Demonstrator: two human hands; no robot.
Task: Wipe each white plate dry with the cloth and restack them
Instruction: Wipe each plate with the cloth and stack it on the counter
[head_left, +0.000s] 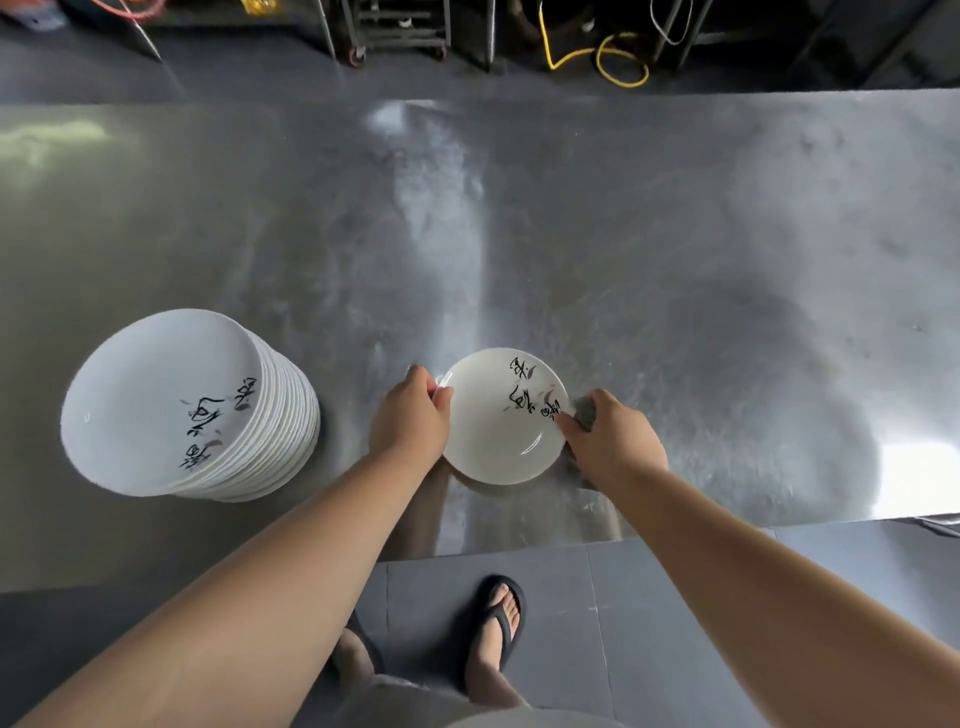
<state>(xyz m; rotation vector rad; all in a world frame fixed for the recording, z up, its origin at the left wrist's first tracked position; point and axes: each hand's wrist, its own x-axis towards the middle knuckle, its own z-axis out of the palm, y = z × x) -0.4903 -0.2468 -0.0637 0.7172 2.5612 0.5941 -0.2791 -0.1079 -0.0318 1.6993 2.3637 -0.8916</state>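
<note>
A single white plate (493, 431) with black brush lettering sits near the front edge of the steel table (675, 260). My left hand (410, 415) grips its left rim, thumb over the edge. My right hand (608, 441) holds a dark grey cloth (586, 411) against the plate's right rim; most of the cloth is hidden under the hand. A tall stack of matching white plates (171, 405) stands to the left, leaning slightly.
The table's front edge runs just below the plate. My feet in black sandals (498, 623) stand on the grey floor. Beyond the far edge lie a yellow cable (613, 57) and a wheeled rack's legs (400, 36).
</note>
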